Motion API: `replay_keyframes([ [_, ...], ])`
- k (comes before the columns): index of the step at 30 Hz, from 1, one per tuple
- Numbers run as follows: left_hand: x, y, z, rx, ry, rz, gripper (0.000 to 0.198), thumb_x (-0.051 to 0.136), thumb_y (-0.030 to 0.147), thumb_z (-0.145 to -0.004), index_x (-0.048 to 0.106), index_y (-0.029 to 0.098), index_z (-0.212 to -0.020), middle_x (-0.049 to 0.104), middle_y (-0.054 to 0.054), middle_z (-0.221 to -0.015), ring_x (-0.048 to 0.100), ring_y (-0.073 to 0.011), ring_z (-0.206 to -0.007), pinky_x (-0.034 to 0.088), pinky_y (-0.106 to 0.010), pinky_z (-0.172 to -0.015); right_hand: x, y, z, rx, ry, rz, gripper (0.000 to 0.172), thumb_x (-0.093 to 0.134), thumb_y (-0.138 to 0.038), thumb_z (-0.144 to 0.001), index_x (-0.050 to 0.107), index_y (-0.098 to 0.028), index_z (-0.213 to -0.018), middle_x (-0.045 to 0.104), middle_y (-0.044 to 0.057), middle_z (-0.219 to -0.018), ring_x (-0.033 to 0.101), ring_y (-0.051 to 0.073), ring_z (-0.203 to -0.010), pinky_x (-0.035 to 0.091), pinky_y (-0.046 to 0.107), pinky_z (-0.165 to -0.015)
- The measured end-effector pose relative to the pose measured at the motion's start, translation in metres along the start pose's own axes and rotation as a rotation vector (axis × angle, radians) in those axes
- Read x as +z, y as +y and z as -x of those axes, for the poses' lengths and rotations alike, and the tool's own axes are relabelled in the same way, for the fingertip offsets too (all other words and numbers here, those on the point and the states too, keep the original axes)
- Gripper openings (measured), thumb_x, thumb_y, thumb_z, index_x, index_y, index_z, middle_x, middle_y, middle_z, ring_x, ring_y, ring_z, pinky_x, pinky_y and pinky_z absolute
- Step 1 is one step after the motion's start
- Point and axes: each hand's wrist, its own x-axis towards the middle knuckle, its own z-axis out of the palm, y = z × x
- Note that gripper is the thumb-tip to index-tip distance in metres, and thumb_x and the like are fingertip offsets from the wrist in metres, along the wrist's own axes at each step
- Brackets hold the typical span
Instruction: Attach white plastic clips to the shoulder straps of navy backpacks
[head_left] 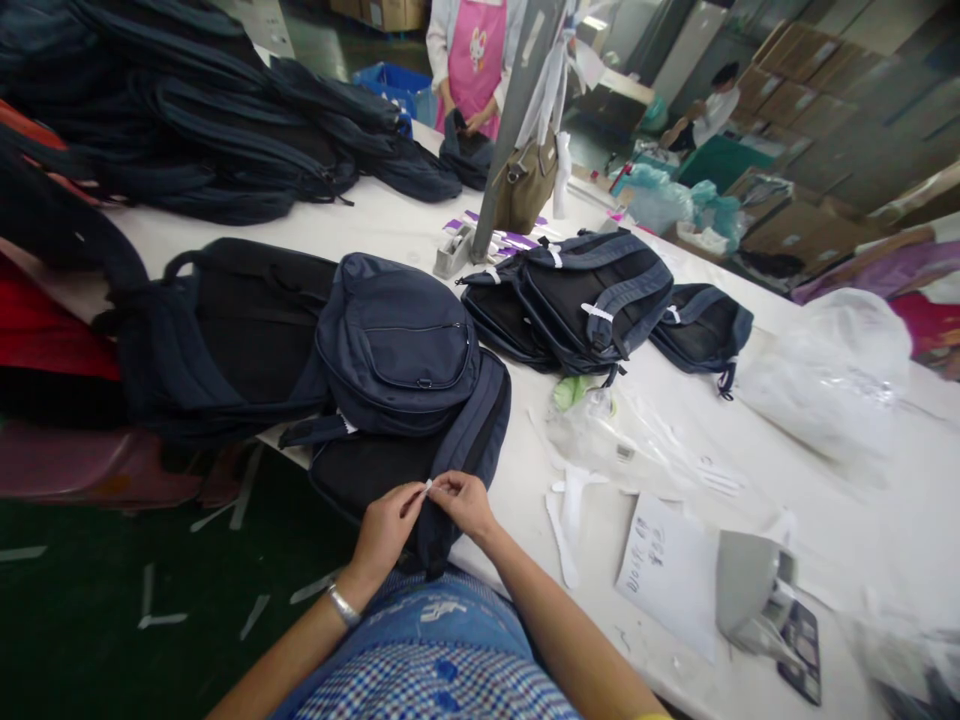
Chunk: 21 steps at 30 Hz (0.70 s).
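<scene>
Close to my body, my left hand [391, 522] and my right hand [463, 502] meet fingertip to fingertip. Both pinch a small white strip [428, 486] over the shoulder strap [469, 435] of a navy backpack [360, 470]. This backpack lies with its black padded back up at the table's front edge. Partly on top of it rests another navy backpack [409, 330], front pocket up. To the left, a further backpack [251, 330] lies back side up. My fingers cover most of the strip.
More backpacks [600, 285] with white strips on their straps lie beyond. A metal post [517, 120] stands mid-table. Clear plastic bags [832, 370], a written paper sheet [671, 570] and a grey tape dispenser [754, 590] are at right. A person in a pink apron [478, 60] handles a bag opposite.
</scene>
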Motion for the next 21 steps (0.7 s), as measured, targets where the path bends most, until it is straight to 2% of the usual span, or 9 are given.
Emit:
replay_keyframes([
  [5, -0.002, -0.001, 0.000, -0.058, -0.005, 0.064, 0.020, 0.064, 0.036, -0.075, 0.074, 0.025, -0.089, 0.074, -0.006, -0.092, 0.067, -0.0254, -0.084, 0.051, -0.032, -0.079, -0.001, -0.003, 0.001, 0.032, -0.073, -0.170, 0.030, 0.071, -0.045, -0.069, 0.070, -0.017, -0.079, 0.061, 0.000, -0.062, 0.047, 0.010, -0.053, 0.036, 0.023, -0.053],
  [13, -0.003, -0.007, -0.002, -0.099, -0.055, 0.074, 0.026, 0.058, 0.041, -0.081, 0.074, 0.023, -0.090, 0.074, -0.007, -0.086, 0.068, -0.0239, -0.076, 0.052, -0.031, -0.074, -0.006, -0.009, -0.003, 0.070, -0.134, -0.213, 0.024, 0.073, -0.040, -0.067, 0.071, -0.017, -0.076, 0.061, -0.001, -0.062, 0.048, 0.010, -0.055, 0.038, 0.023, -0.055],
  [18, 0.001, -0.011, -0.010, -0.182, -0.033, 0.223, 0.029, 0.066, 0.041, -0.073, 0.071, 0.021, -0.093, 0.074, -0.007, -0.087, 0.069, -0.0243, -0.080, 0.053, -0.031, -0.073, -0.008, -0.012, -0.005, 0.083, -0.171, -0.198, 0.024, 0.073, -0.039, -0.066, 0.071, -0.017, -0.076, 0.063, -0.001, -0.064, 0.050, 0.010, -0.057, 0.039, 0.023, -0.056],
  [21, 0.004, -0.015, -0.014, -0.218, -0.059, 0.278, 0.029, 0.070, 0.041, -0.070, 0.072, 0.019, -0.088, 0.074, -0.008, -0.087, 0.069, -0.0242, -0.080, 0.054, -0.032, -0.073, -0.004, -0.010, -0.006, 0.089, -0.125, -0.213, 0.025, 0.073, -0.039, -0.065, 0.071, -0.017, -0.076, 0.062, -0.001, -0.062, 0.049, 0.010, -0.055, 0.039, 0.023, -0.055],
])
